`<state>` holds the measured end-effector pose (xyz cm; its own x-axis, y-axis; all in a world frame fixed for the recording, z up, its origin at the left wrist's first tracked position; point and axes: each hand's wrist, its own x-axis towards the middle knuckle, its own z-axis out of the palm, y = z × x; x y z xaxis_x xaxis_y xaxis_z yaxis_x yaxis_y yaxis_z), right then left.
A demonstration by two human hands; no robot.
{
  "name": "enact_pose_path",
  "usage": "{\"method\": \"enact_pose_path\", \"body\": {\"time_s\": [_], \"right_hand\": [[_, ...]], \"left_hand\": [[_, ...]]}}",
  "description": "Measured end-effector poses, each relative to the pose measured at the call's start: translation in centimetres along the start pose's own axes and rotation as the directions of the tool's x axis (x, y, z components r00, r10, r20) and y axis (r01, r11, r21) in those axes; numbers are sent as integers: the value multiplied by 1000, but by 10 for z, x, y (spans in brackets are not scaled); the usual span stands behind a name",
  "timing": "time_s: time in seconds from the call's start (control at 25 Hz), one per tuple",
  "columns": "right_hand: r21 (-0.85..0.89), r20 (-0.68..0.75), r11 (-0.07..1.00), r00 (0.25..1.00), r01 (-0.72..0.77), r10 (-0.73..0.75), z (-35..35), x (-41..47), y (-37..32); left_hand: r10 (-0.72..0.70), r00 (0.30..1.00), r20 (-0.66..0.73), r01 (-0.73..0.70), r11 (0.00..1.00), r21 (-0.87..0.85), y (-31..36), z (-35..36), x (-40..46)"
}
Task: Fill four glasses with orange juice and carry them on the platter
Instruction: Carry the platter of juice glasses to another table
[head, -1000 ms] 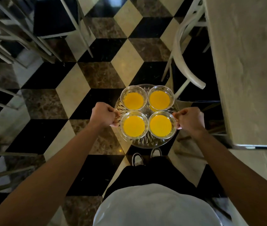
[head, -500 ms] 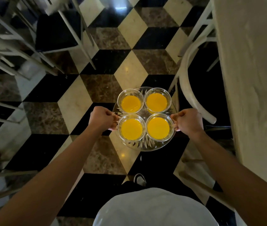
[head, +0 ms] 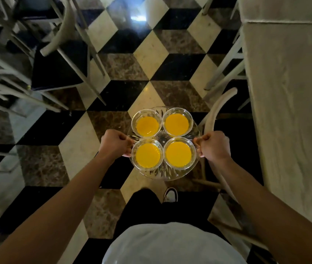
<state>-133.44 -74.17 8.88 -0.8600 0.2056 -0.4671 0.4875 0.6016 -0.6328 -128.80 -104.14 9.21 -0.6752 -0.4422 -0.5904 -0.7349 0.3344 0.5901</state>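
Observation:
A round cut-glass platter (head: 163, 174) is held level in front of me above the floor. On it stand several clear glasses filled with orange juice: far left (head: 147, 126), far right (head: 176, 124), near left (head: 147, 155), near right (head: 178, 154). My left hand (head: 114, 144) is closed on the platter's left edge. My right hand (head: 213, 146) is closed on its right edge. The glasses touch one another in a square.
A long pale table (head: 292, 103) runs along the right side, with a curved-back chair (head: 216, 115) tucked beside it close to the platter. Chairs with dark seats (head: 56, 67) stand at the left. A checkered marble floor (head: 151, 54) runs ahead between them.
I have walked forward along the aisle: the floor tiles, chairs and table have slid toward me. The platter stays in both hands, the glasses unmoved on it.

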Motion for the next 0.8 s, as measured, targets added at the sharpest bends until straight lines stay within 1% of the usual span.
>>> {"method": "enact_pose_path", "body": {"time_s": [0.16, 0.32, 0.44, 0.56, 0.64, 0.8], "right_hand": [[-25, -6, 1000, 1000, -16, 16, -2, 46, -32], [-44, -40, 999, 999, -15, 13, 3, 92, -72], [5, -36, 999, 999, -40, 40, 9, 120, -106], [16, -54, 998, 997, -62, 63, 19, 155, -138], [37, -62, 997, 995, -73, 76, 25, 176, -159], [-10, -88, 998, 994, -64, 63, 28, 214, -195]], "left_hand": [[10, 1000, 17, -10, 1000, -1, 41, -2, 51], [59, 998, 28, -61, 995, 76, 89, -13, 106], [116, 992, 57, -122, 985, 125, 122, -26, 146], [147, 984, 99, -161, 975, 155, 156, -44, 188], [146, 983, 113, -162, 975, 154, 175, -54, 215], [160, 979, 129, -179, 973, 149, 208, -69, 261]]}}
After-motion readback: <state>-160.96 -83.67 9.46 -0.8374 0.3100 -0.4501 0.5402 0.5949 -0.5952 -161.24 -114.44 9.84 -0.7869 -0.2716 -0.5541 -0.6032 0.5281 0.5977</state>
